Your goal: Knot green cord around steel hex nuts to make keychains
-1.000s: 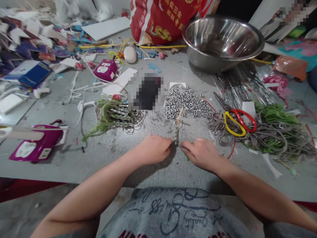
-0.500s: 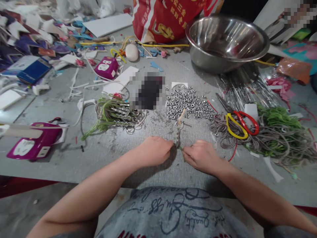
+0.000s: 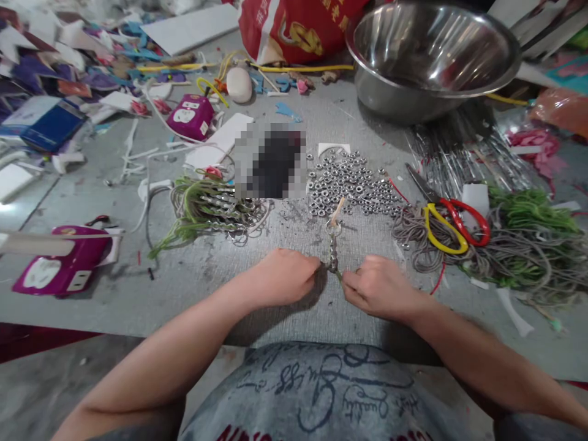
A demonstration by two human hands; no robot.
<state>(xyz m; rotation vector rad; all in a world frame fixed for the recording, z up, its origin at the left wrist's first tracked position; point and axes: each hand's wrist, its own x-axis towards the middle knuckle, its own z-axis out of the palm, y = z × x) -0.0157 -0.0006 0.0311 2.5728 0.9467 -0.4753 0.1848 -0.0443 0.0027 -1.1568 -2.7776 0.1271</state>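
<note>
Between my hands lies a short braided piece (image 3: pixel 333 252) of cord and metal nuts, its ring at the top beside a small wooden stick (image 3: pixel 338 211). My left hand (image 3: pixel 289 277) is closed at the piece's lower left, on a cord end mostly hidden by the fingers. On the other side my right hand (image 3: pixel 379 286) pinches a green cord (image 3: pixel 339 278) that runs from the bottom of the braid. Beyond the braid is a spread of metal nuts (image 3: pixel 342 184). A bundle of similar braided pieces (image 3: pixel 209 208) lies to the left.
Scissors (image 3: pixel 452 223) rest on grey and green cords (image 3: pixel 519 245) at the right. A steel bowl (image 3: pixel 395 95) and a red bag (image 3: pixel 294 37) stand at the back. Purple power sockets (image 3: pixel 67 260) (image 3: pixel 192 116) and foam scraps are at the left.
The view has shifted slightly. My hands remain on either side of the braid, with the right a little further out and more of the braid and green cord showing.
</note>
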